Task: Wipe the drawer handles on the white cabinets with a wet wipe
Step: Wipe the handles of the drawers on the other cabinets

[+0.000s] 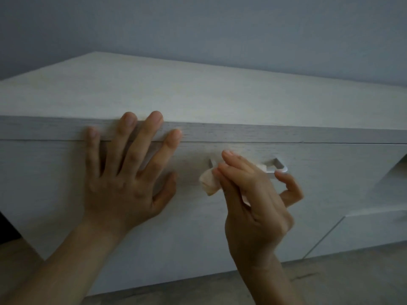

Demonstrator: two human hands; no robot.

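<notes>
A white cabinet (198, 89) fills the view, with a drawer front (330, 194) below its top edge. On that front sits a pale bar handle (279, 167), its right end showing and its middle hidden. My right hand (253, 199) is closed around the handle with a crumpled wet wipe (209, 182) in its fingers; the wipe sticks out to the left of the hand. My left hand (130, 170) lies flat on the drawer front to the left, fingers spread, fingertips reaching over the cabinet's top edge.
A second cabinet front (374, 230) adjoins on the right, set at an angle. A grey wall (220, 29) rises behind the cabinet. The floor (330, 280) runs along the bottom right, and a dark gap (6, 230) shows at the lower left.
</notes>
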